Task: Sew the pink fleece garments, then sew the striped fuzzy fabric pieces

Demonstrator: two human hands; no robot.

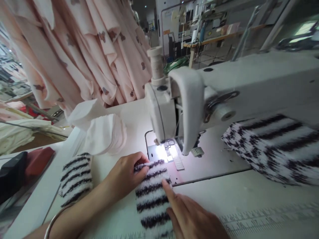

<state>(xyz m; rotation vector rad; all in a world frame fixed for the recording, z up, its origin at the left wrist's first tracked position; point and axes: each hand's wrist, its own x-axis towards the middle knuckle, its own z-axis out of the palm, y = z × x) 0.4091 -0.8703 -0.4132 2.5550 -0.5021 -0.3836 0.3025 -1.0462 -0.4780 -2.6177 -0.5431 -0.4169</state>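
Note:
A fuzzy black-and-white striped fabric piece [153, 199] lies on the table just in front of the needle area of a white sewing machine [163, 113]. At its upper left corner, my left hand [128, 171] is closed, pinching the edge between thumb and fingers. My right hand [189, 212] rests along the right edge, index finger stretched out with its tip on the fabric and the thumb apart below it. The fabric's top edge is short of the lit presser foot [169, 144]. Its lower end runs out of view.
Another striped piece [77, 177] lies left of my forearm. Behind it sit stacked white pads [104, 132]. A striped fabric pile [279, 149] is under the machine arm at right. Pink cloth [99, 49] hangs behind the table. A ruler marking [269, 217] runs along the front.

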